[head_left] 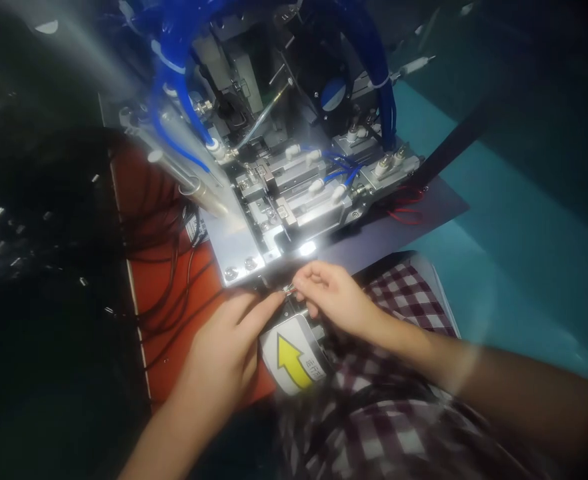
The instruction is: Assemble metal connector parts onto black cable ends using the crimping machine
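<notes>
My left hand [227, 347] lies low at centre with its fingers drawn together, the fingertips reaching a small shiny metal part [289, 289]. My right hand [331, 297] comes in from the right and pinches the same small part between thumb and forefinger. Both hands meet just below the front edge of a metal fixture plate [247, 250]. Under them sits a white label with a yellow arrow [294, 360].
A machine with blue air hoses [174, 73], pneumatic cylinders [319, 193] and a black fan [331, 93] fills the upper centre. Black cables [169, 267] run over an orange mat [159, 280] at left. A teal table surface [514, 240] lies at right. Checked fabric [374, 400] covers the lower centre.
</notes>
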